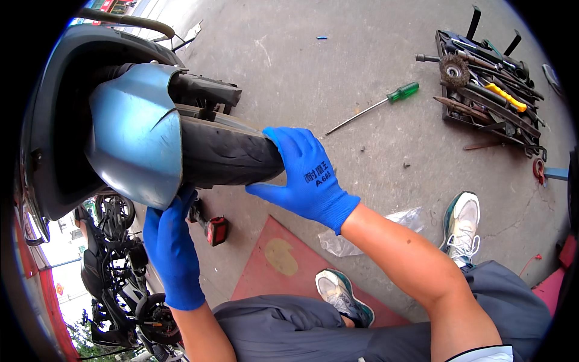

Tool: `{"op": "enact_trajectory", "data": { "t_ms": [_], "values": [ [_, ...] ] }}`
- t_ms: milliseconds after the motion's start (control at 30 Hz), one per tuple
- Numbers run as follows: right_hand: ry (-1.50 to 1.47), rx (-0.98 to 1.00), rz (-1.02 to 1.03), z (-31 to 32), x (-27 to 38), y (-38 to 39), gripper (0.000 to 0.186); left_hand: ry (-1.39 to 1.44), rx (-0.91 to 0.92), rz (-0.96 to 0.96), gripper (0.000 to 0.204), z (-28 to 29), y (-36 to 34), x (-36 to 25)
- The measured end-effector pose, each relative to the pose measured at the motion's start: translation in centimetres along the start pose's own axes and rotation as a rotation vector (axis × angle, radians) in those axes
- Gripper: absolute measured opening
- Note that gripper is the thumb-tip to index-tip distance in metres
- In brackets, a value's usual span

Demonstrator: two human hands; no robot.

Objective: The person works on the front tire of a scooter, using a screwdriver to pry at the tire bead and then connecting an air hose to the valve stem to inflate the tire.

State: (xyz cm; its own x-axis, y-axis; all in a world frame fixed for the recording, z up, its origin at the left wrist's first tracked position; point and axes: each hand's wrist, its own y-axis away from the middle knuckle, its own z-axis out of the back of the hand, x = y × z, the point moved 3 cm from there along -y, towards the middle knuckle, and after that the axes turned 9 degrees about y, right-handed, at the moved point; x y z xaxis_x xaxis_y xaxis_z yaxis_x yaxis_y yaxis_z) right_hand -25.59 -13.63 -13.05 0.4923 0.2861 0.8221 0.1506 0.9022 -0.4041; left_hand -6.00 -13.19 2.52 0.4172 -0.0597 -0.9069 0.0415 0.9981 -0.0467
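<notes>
A black grooved front tyre [226,152] sticks out from under a scratched light-blue front fender [136,136] of a scooter or motorcycle. My right hand [301,175], in a blue work glove, wraps round the tyre's end, fingers over the top and thumb below. My left hand [173,250], gloved likewise, reaches up to the fender's lower edge. Its fingertips pass out of sight there, so what they touch is hidden. A dark fork part [208,90] shows beside the wheel, past the fender.
A screwdriver [377,107] with a green handle lies on the concrete floor. At the right stands a tool rack [491,90] full of tools. Clear plastic wrap [374,232], a red mat [265,259] and a red-and-black box [217,231] lie near my feet. Motorcycles [111,271] stand at left.
</notes>
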Motion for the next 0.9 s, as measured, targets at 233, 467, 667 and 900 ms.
{"op": "enact_trajectory", "data": {
  "t_ms": [233, 467, 667, 900],
  "values": [
    [0.116, 0.117, -0.162, -2.8, -4.6, 3.6, 0.097, 0.031, -0.011, 0.013, 0.047, -0.5, -0.1, -0.4],
    [0.068, 0.098, -0.119, -3.6, -3.4, 1.6, 0.081, 0.046, 0.004, 0.006, 0.048, -0.3, -0.1, -0.2],
    [0.008, 0.084, -0.078, -2.1, -2.0, 0.8, 0.079, -0.018, 0.016, 0.016, 0.046, -0.6, -0.2, -0.6],
    [-0.03, 0.008, 0.013, -0.1, 1.1, -1.1, 0.084, -0.059, 0.031, -0.032, 0.045, -0.4, 0.0, -0.4]
  ]
}}
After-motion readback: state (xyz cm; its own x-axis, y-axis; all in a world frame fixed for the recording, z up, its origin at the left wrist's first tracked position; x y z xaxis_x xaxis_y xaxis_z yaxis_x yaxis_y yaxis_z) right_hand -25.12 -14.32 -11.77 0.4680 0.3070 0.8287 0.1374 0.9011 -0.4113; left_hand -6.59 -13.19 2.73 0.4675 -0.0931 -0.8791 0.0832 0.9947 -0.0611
